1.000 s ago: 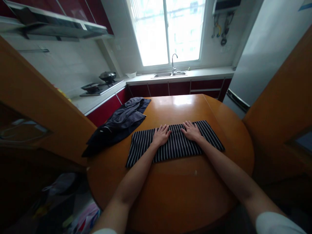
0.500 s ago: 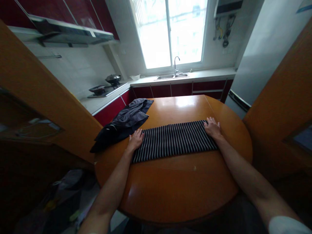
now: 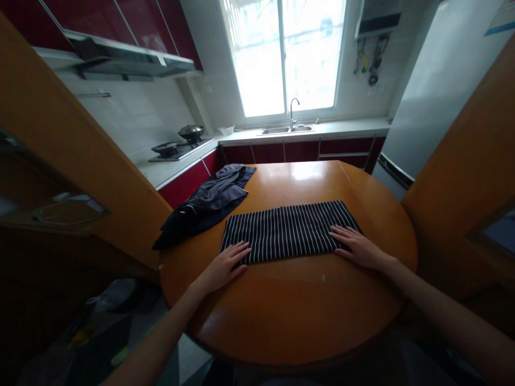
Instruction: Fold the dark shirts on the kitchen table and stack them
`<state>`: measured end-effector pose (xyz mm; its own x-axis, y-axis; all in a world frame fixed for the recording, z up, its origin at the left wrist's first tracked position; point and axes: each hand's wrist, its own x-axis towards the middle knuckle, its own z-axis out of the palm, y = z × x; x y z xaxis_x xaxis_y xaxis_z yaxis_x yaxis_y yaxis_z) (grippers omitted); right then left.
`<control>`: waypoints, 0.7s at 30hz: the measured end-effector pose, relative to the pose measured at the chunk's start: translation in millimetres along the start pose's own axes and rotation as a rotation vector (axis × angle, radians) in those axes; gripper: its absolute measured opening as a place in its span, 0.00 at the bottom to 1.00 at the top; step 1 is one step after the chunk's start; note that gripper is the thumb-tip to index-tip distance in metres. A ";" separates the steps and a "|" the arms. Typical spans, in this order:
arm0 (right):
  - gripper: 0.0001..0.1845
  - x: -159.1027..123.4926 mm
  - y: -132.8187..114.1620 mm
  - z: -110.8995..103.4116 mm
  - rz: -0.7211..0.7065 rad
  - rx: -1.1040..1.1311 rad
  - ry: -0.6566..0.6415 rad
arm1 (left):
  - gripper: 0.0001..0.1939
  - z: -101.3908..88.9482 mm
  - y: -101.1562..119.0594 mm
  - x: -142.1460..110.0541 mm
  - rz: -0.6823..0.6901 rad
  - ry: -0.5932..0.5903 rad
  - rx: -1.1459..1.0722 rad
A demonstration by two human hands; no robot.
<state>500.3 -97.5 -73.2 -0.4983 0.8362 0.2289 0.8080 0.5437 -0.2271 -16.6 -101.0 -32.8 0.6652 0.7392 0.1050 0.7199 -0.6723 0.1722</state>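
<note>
A black cloth with white stripes point(image 3: 287, 230) lies folded into a long flat rectangle on the wooden table point(image 3: 298, 311). Over its near left corner rests my left hand point(image 3: 223, 266), fingers stretched out and the palm partly on the wood. My right hand point(image 3: 358, 247) lies flat at the near right end, its fingertips on the stripes. Neither hand grips the fabric. Beyond my left hand, a crumpled dark grey and navy garment point(image 3: 213, 198) covers the table's left edge.
Past the table, a white counter holds a sink point(image 3: 277, 130) with a tall faucet point(image 3: 293, 110). Pans point(image 3: 190, 132) stand on the stove at the left. A fridge point(image 3: 434, 96) rises at the right. Wooden door frames point(image 3: 92, 161) flank the table.
Both hands have slid toward me, from the cloth's side ends to its near corners. The striped cloth stays in place, and the view has shifted slightly.
</note>
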 end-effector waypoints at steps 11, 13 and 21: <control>0.25 -12.3 28.4 -22.6 -0.094 -0.266 0.209 | 0.37 6.7 -22.2 1.9 -0.044 0.214 0.051; 0.23 -9.5 28.3 -25.2 -0.076 -0.256 0.245 | 0.36 6.7 -24.7 5.3 -0.035 0.246 0.015; 0.14 1.0 21.2 -99.1 0.031 0.081 0.324 | 0.23 -76.6 -14.4 13.0 -0.181 0.196 -0.277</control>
<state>548.1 -92.3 16.1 -0.3373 0.7934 0.5067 0.7872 0.5329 -0.3104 -33.5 -78.7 41.1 0.4626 0.8563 0.2294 0.7236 -0.5143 0.4604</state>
